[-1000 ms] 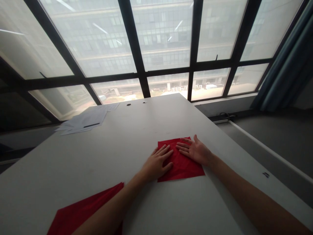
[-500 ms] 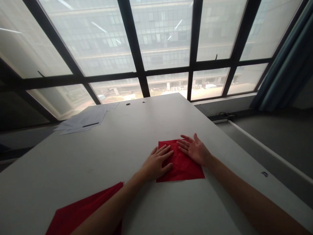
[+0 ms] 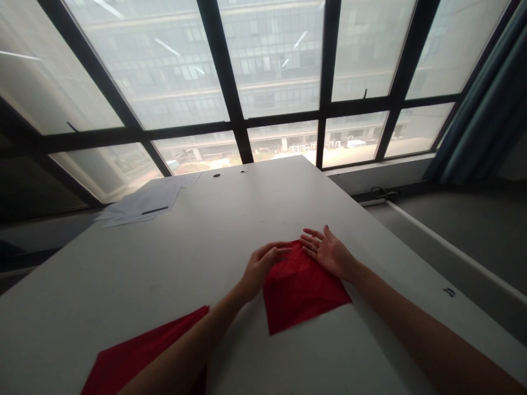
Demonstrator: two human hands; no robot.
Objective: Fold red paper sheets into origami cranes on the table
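A red sheet (image 3: 307, 288), thin and soft-looking, lies right of centre in the lower half of the frame. Whether it is cloth or paper, one layer or several, cannot be told. Two corners show plainly: one points down at the lower left, the other sits higher at the lower right, so the bottom edge between them slants upward to the right, nearly straight. The upper left and upper right parts are hidden; between them a narrow stretch of the top shows. Faint creases cross its middle, and the red looks darker toward the bottom.
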